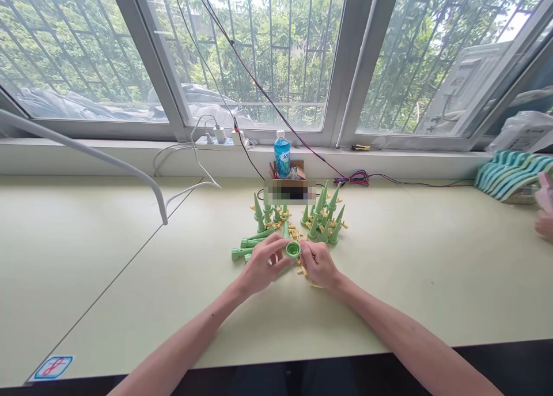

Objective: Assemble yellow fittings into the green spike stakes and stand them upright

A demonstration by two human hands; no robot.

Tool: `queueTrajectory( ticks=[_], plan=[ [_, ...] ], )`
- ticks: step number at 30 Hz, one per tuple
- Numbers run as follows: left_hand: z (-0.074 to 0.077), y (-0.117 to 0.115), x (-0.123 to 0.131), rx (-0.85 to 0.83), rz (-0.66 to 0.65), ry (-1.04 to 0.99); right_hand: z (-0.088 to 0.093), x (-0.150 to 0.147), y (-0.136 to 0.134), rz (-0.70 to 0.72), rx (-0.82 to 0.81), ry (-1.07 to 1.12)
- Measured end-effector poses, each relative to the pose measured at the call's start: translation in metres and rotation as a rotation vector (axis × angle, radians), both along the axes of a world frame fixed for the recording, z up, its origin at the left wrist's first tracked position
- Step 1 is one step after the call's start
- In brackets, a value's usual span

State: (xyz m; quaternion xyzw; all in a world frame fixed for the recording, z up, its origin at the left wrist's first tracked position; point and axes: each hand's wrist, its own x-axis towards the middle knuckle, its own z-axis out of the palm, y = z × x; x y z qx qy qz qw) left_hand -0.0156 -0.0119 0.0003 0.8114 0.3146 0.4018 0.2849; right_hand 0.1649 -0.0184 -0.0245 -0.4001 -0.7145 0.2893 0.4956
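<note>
Green spike (293,249) held over the worktop (410,257), open end facing the wearer; judged light, stiff, smooth plastic, best gripped around its rim (294,256); left hand (264,262) clamped on it, thumb opposing fingers; right hand (318,263) curled, fingertips together beside it, any pinched piece hidden; forearms (196,330) angled inward.

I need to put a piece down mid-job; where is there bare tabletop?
Bare room lies right of the right-hand cluster of upright green spikes, towards the turquoise stack and another person's hand; and left, between the lying green spikes and the table seam. Around the left hand and right hand, spikes and small yellow pieces crowd it.
</note>
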Motion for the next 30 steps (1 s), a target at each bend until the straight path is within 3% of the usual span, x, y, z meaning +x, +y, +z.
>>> queueTrajectory(
  ticks=[18,24,30],
  plan=[
    [-0.005,-0.002,-0.001,0.200,0.014,0.030,0.006,-0.002,-0.003,-0.003,0.040,-0.036],
    [0.003,-0.005,0.004,0.050,0.049,0.036,0.004,-0.001,-0.003,-0.021,0.054,0.005],
    [0.009,-0.004,0.006,-0.279,0.072,-0.030,0.003,0.001,-0.003,-0.054,0.098,0.028]
  ],
)
